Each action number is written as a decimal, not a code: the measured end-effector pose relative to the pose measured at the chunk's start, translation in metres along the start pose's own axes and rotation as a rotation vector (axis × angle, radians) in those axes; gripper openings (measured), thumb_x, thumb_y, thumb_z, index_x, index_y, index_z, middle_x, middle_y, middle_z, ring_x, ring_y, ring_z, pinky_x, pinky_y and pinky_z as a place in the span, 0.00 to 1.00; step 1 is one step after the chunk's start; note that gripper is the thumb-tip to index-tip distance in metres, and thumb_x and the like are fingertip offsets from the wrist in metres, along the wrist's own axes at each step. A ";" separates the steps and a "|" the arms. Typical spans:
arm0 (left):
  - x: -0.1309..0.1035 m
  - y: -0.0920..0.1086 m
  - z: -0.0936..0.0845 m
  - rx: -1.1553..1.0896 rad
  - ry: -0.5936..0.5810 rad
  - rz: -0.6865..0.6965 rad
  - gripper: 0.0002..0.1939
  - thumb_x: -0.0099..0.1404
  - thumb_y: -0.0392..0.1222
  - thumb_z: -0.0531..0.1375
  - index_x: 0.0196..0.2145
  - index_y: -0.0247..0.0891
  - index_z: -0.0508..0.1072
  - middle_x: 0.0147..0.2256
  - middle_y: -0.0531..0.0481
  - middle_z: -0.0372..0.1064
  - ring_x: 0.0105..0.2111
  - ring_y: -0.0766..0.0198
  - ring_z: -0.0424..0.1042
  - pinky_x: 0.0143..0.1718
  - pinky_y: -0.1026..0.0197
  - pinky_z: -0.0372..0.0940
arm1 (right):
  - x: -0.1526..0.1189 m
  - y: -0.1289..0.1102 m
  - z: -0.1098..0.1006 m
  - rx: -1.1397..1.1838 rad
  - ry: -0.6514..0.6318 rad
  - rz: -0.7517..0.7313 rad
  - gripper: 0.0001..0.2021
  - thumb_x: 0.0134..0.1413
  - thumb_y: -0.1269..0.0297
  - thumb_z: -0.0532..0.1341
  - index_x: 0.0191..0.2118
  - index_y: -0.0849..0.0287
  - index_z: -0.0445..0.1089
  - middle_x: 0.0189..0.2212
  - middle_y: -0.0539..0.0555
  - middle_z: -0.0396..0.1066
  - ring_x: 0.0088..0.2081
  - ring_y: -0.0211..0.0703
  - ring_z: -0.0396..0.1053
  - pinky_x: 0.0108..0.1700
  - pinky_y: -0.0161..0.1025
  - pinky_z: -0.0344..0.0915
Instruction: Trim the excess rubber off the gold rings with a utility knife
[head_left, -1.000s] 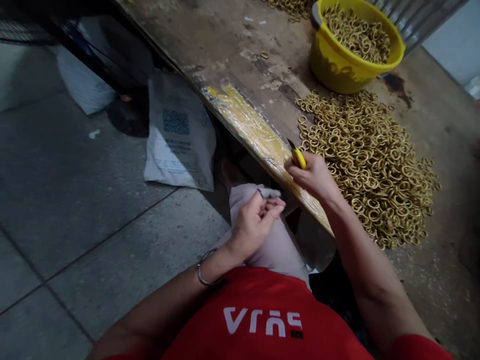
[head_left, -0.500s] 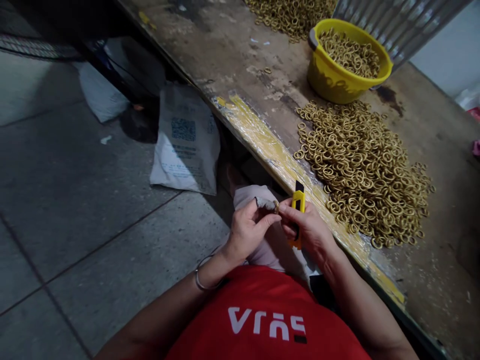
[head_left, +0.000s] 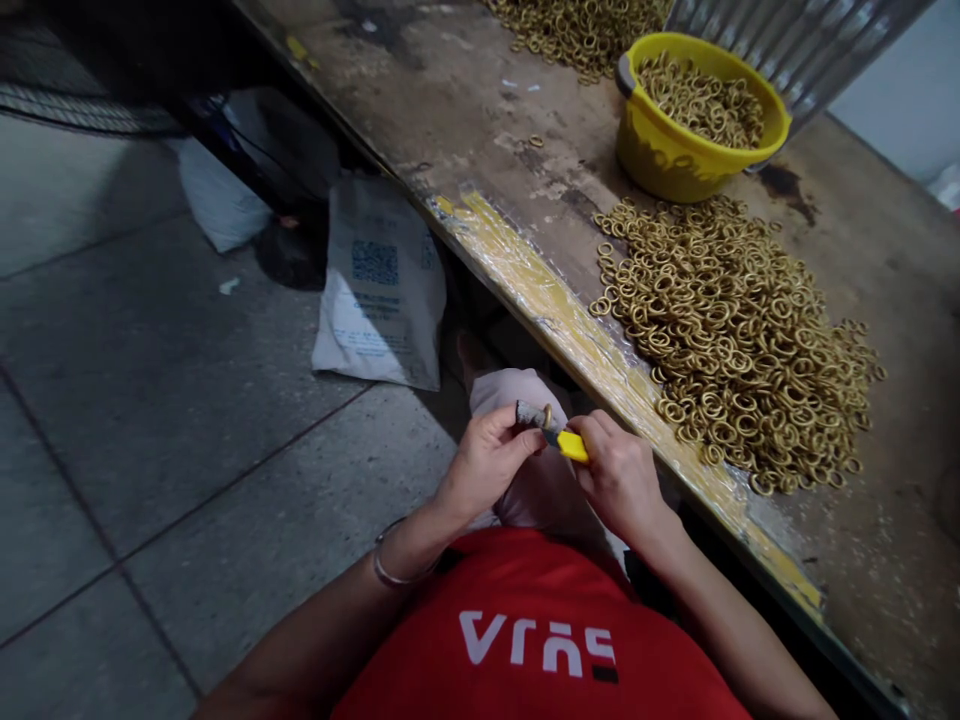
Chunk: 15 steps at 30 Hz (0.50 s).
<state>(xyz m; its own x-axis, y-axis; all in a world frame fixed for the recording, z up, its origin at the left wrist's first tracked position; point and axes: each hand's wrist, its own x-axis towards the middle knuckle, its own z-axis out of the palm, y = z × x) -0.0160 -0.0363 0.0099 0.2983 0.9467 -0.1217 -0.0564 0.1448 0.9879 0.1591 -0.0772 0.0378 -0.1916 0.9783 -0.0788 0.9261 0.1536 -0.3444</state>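
Over my lap, my left hand (head_left: 481, 465) pinches a small brass-coloured ring (head_left: 548, 412) between thumb and index finger. A grey, worn cover (head_left: 529, 413) wraps that index finger. My right hand (head_left: 621, 482) is closed around a yellow utility knife (head_left: 574, 447), its dark blade pointing left and close beside the ring. Whether the blade touches the ring I cannot tell. To the right, a large heap of similar rings (head_left: 750, 350) lies on the worktable (head_left: 450, 120).
A yellow tub (head_left: 667, 165) with rings inside stands behind the heap. Another ring pile (head_left: 585, 35) lies at the far end. Clear and yellow tape (head_left: 540, 285) covers the table's edge. A printed white sack (head_left: 382, 320) and a fan guard (head_left: 82, 112) are on the left.
My right hand has turned the utility knife from upright to pointing left, bringing its blade to the ring. My right fingers have left the ring, which stays in my left hand.
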 end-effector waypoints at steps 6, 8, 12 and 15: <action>0.003 0.004 -0.006 0.135 -0.075 0.132 0.04 0.62 0.35 0.61 0.30 0.35 0.77 0.28 0.52 0.72 0.30 0.65 0.69 0.34 0.65 0.64 | 0.004 -0.004 -0.005 -0.163 -0.105 0.069 0.10 0.62 0.73 0.55 0.44 0.59 0.72 0.38 0.55 0.75 0.34 0.42 0.72 0.31 0.35 0.55; 0.003 0.005 -0.010 0.210 -0.092 0.161 0.05 0.62 0.36 0.61 0.28 0.36 0.75 0.27 0.53 0.69 0.29 0.65 0.67 0.32 0.64 0.62 | 0.006 -0.005 -0.004 -0.200 -0.134 0.078 0.10 0.66 0.71 0.54 0.45 0.59 0.72 0.39 0.56 0.75 0.33 0.42 0.72 0.30 0.36 0.53; -0.005 0.013 -0.006 0.275 -0.127 0.195 0.07 0.63 0.34 0.62 0.26 0.36 0.72 0.27 0.53 0.67 0.29 0.65 0.66 0.32 0.64 0.61 | 0.019 -0.001 0.001 -0.289 -0.170 0.131 0.11 0.68 0.69 0.51 0.46 0.58 0.71 0.40 0.57 0.75 0.33 0.43 0.73 0.28 0.38 0.51; -0.016 0.021 0.006 0.177 -0.363 0.175 0.08 0.63 0.32 0.61 0.26 0.36 0.71 0.30 0.52 0.68 0.31 0.66 0.68 0.34 0.65 0.62 | 0.037 0.009 -0.001 -0.361 -0.150 0.247 0.12 0.67 0.73 0.50 0.45 0.60 0.70 0.39 0.58 0.75 0.33 0.45 0.73 0.29 0.39 0.51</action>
<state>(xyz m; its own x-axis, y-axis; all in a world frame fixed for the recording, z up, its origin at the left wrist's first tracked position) -0.0163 -0.0504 0.0331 0.6158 0.7857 0.0595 0.0189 -0.0902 0.9957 0.1604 -0.0393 0.0327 0.0284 0.9650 -0.2607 0.9987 -0.0166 0.0477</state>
